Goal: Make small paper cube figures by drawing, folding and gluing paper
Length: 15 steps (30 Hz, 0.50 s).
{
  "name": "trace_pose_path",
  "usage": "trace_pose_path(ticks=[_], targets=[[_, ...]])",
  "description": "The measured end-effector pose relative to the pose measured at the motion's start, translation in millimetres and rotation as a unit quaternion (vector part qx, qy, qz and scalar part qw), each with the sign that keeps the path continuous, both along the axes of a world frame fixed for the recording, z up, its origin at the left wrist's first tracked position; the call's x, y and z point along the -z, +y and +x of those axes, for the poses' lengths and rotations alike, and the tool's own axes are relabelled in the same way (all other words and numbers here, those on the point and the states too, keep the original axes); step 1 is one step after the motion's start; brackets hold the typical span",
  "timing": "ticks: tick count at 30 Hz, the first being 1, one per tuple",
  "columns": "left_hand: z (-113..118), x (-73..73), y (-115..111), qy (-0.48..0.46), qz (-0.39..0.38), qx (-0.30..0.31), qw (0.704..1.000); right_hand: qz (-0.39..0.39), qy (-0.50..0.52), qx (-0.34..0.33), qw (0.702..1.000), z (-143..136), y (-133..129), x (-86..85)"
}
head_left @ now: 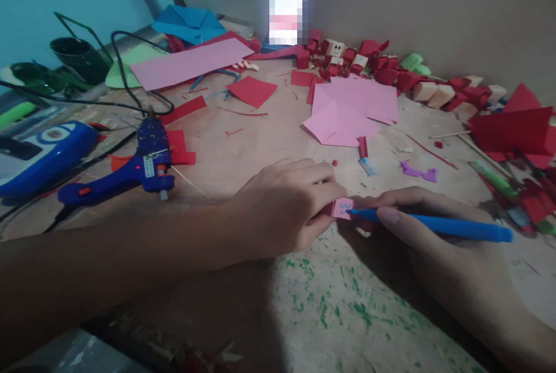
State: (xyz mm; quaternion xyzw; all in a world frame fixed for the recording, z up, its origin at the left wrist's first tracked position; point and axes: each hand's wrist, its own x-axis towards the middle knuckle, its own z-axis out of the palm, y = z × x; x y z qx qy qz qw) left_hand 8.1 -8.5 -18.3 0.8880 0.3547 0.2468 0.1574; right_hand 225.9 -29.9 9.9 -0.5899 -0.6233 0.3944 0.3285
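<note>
Between the fingertips of my left hand (291, 205) is a small pink paper cube (343, 208), its face turned to the right with blue curved marks drawn on it. The fingers are closed around its left side, which they partly hide. My right hand (438, 240) grips a blue felt-tip pen (452, 227) between thumb and fingers. The pen's tip touches or nearly touches the marked face. Just beyond the hands lie a small red and light-blue paper piece (366, 157) and a purple paper cutout (419, 172).
A blue glue gun (143, 158) with a black cord lies at left beside a blue-and-white device (52, 153). Pink paper sheets (351, 109) and a red paper square (252, 91) are behind. Several red and wooden blocks (430, 92) line the wall. Red folded paper (512, 130) stands at right.
</note>
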Motion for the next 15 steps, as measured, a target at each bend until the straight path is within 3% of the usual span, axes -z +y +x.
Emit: trace_pose_path(ticks=[6,9,15], targets=[[0,-0.1,1,-0.003,0.000,-0.002,1.000,-0.016,0.054,0.003,0.998,5,-1,5.3],[0,-1.7,1,-0.004,0.002,-0.001,1.000,0.022,0.104,0.021,0.994,10,1,8.4],[2,-2.8,-1,-0.018,-0.004,0.001,1.000,0.151,-0.002,0.119,0.981,18,17,3.8]])
